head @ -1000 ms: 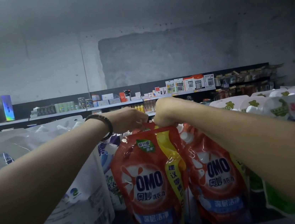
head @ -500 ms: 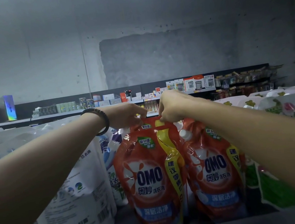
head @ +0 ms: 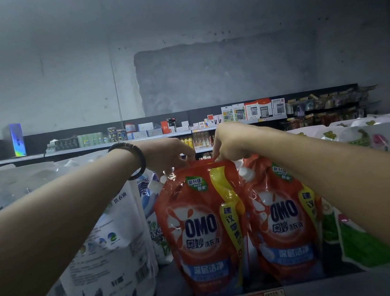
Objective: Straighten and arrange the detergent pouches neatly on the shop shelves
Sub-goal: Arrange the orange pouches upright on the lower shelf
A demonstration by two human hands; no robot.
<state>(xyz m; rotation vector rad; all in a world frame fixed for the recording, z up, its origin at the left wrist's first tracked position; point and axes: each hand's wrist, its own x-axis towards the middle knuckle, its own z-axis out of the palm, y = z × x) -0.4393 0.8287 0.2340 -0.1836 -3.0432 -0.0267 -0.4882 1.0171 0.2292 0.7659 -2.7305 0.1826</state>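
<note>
Left hand | right hand | both pinch red pouch top | fingertips mostly hidden

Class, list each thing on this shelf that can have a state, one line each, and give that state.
left OMO pouch: upright, top edge held by both hands
right OMO pouch: upright, white cap on
white lavender pouch: tilted
left hand: pinching the pouch top
right hand: pinching the pouch top

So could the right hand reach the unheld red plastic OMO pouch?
Probably, once freed: the right hand grips the held red plastic OMO pouch; the unheld red pouch stands beside it, unblocked.
</note>
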